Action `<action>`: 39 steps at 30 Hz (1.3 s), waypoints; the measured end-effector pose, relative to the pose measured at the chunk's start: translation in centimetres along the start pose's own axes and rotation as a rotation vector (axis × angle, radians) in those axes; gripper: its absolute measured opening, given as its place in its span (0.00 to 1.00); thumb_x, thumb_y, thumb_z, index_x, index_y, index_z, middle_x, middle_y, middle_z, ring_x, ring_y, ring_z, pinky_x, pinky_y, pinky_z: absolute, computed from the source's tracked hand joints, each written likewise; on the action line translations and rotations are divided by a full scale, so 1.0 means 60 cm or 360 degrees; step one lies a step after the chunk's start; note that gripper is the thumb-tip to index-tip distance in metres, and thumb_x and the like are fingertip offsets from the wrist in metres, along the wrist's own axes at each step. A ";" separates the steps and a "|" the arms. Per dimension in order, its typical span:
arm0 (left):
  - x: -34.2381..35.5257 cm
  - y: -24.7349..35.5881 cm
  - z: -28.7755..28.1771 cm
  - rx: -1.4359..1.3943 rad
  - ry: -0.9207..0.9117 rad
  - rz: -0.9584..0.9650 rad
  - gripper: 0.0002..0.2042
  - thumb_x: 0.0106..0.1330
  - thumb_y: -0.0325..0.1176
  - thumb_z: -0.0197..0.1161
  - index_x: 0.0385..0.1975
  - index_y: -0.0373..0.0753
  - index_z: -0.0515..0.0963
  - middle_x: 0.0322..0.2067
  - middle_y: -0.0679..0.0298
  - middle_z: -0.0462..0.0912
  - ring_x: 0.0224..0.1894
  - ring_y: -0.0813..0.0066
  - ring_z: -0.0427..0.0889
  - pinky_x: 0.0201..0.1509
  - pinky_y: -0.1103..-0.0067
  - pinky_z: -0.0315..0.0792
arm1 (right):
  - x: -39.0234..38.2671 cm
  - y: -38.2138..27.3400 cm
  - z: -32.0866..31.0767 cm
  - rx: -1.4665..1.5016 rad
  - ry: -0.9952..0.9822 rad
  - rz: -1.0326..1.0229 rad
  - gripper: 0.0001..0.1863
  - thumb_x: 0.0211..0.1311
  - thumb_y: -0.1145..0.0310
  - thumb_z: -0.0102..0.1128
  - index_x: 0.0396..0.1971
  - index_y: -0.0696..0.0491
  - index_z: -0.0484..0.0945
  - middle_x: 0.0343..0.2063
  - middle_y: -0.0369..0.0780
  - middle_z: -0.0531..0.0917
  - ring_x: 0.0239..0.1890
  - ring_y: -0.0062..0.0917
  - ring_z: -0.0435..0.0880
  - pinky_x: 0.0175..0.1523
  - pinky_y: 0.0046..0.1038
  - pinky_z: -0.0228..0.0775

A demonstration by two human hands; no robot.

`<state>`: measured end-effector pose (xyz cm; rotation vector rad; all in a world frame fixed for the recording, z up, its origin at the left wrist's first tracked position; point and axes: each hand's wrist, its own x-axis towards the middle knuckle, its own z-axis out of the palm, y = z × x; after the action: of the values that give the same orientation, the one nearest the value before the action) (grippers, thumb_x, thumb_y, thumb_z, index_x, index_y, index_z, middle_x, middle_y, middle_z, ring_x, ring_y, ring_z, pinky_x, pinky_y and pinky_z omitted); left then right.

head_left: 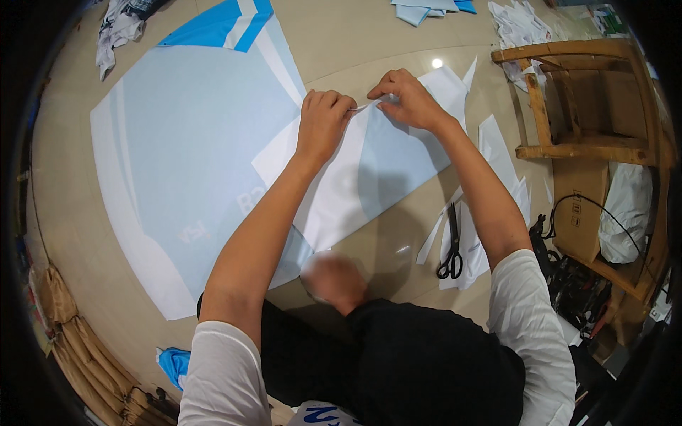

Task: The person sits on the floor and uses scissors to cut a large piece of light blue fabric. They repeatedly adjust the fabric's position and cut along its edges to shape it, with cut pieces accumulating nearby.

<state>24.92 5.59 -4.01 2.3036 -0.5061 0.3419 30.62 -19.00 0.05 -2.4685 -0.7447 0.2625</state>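
"Where's the smaller white-and-blue piece (401,156)?"
"On the floor (348,35), right of the big pale-blue panel (199,121), partly overlapping it."
"Each grip?"
"The left hand (324,119) pinches the piece's upper edge; the right hand (405,99) curls at that edge, pinching or not, I can't tell."
"The scissors (454,241)?"
"Right of the panel, apart from it."

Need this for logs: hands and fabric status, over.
Left hand gripping fabric panel edge. Right hand at same edge, open. Black scissors off right, not obstructing.
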 end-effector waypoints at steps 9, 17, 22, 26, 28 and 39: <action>-0.013 -0.004 0.003 -0.0007 -0.0001 0.0003 0.06 0.66 0.29 0.75 0.38 0.44 0.83 0.38 0.66 0.83 0.50 0.60 0.81 0.73 0.54 0.68 | -0.002 -0.004 0.011 0.0016 0.0054 -0.0044 0.06 0.62 0.73 0.75 0.37 0.52 0.87 0.43 0.38 0.84 0.54 0.37 0.79 0.61 0.38 0.74; 0.004 -0.004 0.007 -0.0093 0.0057 -0.0079 0.11 0.62 0.33 0.80 0.31 0.39 0.82 0.30 0.61 0.82 0.44 0.56 0.78 0.59 0.61 0.72 | -0.003 0.003 0.016 0.0021 0.0083 -0.0055 0.06 0.63 0.73 0.76 0.38 0.51 0.89 0.43 0.37 0.84 0.53 0.36 0.79 0.59 0.38 0.74; 0.010 -0.003 0.006 -0.0140 -0.0028 -0.0181 0.10 0.66 0.32 0.77 0.31 0.39 0.80 0.32 0.61 0.82 0.45 0.56 0.78 0.65 0.61 0.68 | -0.009 0.004 0.020 0.0020 0.0162 -0.0063 0.06 0.63 0.73 0.76 0.39 0.52 0.90 0.41 0.38 0.85 0.51 0.37 0.80 0.58 0.38 0.75; 0.018 -0.002 0.006 -0.0122 -0.0090 -0.0266 0.11 0.66 0.33 0.77 0.31 0.38 0.79 0.33 0.59 0.83 0.47 0.53 0.78 0.64 0.61 0.67 | -0.012 0.005 0.024 0.0012 0.0243 -0.0102 0.05 0.62 0.74 0.77 0.37 0.53 0.90 0.40 0.37 0.85 0.49 0.36 0.81 0.56 0.38 0.76; 0.022 -0.001 0.007 -0.0130 -0.0094 -0.0281 0.11 0.65 0.33 0.77 0.31 0.38 0.79 0.34 0.60 0.83 0.47 0.54 0.78 0.65 0.61 0.66 | -0.014 0.003 0.024 -0.0028 0.0265 -0.0126 0.05 0.61 0.74 0.77 0.36 0.53 0.89 0.39 0.37 0.84 0.49 0.36 0.81 0.56 0.38 0.77; 0.013 -0.005 0.012 -0.0128 0.0008 -0.0210 0.09 0.66 0.34 0.77 0.39 0.41 0.84 0.42 0.62 0.83 0.51 0.56 0.78 0.61 0.61 0.70 | -0.024 -0.003 0.033 -0.0226 0.0463 -0.0332 0.07 0.57 0.75 0.78 0.33 0.51 0.88 0.39 0.35 0.84 0.49 0.34 0.82 0.60 0.39 0.73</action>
<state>25.81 5.08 -4.41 2.2445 -0.3568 0.2585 28.71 -18.77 -1.47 -2.4597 -0.9088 -0.2295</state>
